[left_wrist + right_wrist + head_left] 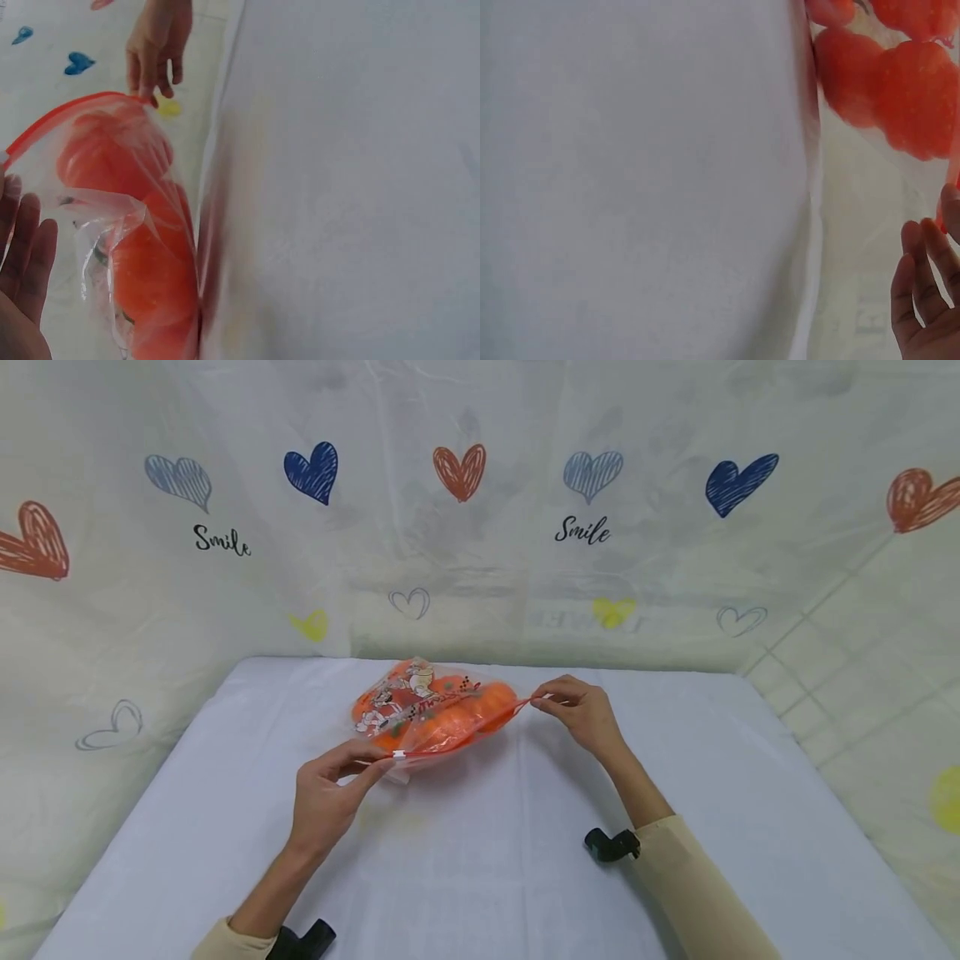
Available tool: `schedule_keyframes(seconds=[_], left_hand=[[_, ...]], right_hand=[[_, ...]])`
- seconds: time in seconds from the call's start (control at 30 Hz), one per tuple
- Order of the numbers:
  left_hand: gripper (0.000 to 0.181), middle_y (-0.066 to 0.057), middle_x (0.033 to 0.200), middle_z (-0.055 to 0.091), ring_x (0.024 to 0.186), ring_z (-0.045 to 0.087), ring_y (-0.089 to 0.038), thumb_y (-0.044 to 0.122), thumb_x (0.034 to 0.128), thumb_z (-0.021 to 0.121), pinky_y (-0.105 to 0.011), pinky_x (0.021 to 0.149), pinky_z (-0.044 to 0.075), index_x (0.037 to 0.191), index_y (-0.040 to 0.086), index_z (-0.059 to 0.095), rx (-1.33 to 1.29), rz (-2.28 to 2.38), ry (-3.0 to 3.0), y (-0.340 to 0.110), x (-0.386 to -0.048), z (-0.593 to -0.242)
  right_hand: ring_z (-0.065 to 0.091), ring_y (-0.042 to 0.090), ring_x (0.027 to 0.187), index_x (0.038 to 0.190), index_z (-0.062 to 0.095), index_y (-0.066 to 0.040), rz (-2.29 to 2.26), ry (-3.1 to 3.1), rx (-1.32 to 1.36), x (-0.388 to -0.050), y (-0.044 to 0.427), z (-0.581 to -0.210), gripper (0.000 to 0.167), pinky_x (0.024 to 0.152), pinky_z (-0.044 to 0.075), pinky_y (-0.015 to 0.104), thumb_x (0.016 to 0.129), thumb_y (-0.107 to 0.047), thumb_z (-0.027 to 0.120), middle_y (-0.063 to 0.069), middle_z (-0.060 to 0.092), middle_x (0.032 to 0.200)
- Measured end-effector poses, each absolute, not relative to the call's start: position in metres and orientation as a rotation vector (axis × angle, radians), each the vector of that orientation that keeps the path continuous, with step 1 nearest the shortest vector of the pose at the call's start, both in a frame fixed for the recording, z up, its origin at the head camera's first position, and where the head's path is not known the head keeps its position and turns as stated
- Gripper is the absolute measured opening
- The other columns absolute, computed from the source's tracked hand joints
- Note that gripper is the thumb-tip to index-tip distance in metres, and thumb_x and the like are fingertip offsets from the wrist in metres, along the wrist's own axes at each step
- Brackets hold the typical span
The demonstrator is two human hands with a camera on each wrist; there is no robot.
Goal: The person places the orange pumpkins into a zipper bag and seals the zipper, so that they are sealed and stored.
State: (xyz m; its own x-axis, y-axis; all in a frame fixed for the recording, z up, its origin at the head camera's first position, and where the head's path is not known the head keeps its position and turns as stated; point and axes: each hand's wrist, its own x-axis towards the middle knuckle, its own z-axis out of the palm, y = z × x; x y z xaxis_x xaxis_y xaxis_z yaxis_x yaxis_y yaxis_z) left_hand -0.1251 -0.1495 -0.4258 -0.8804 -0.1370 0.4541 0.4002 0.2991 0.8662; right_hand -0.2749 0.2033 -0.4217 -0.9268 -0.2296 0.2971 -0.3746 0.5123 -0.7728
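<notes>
A clear printed zip bag (pixel 427 703) lies near the back of the table, with several orange, ribbed, pumpkin-like pieces (pixel 154 274) inside. Along its near edge runs a red zip strip (pixel 480 739). My left hand (pixel 330 793) pinches the white slider (pixel 399 755) at the strip's left end between thumb and fingers. At the opposite end, my right hand (pixel 587 714) pinches the tip of the strip, so the edge is stretched between both hands. The right wrist view shows the right thumb and fingertips at the red tip, partly cut off by the frame.
A white cloth covers the table (pixel 465 877). Behind it hangs a pale sheet (pixel 510 560) printed with hearts and the word Smile. Dark camera mounts (pixel 611 845) jut from both wrists, over the cloth.
</notes>
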Motion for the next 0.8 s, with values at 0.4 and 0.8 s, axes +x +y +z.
schedule_keyframes(seconds=[0.4,0.8], left_hand=[[0.013,0.001,0.094,0.079,0.084,0.070,-0.007,0.015,0.0898,0.082,-0.019,0.078,0.059,0.103,0.016,0.081,-0.285,-1.624,-2.163,-0.136,-0.133,-0.431],[0.014,0.004,0.098,0.079,0.084,0.070,-0.009,0.021,0.0901,0.082,-0.021,0.077,0.059,0.104,0.020,0.081,-0.270,-1.627,-2.196,-0.129,-0.137,-0.437]], right_hand=[[0.074,0.029,0.108,0.114,0.078,-0.017,1.404,-2.754,0.499,-0.273,0.208,-0.423,0.022,0.088,0.062,0.033,0.093,-0.020,0.080,0.007,0.073,0.119],[0.059,0.042,0.125,0.120,0.074,-0.010,1.214,-2.792,0.572,-0.254,0.194,-0.407,0.035,0.105,0.053,0.060,0.086,-0.008,0.083,0.014,0.063,0.128]])
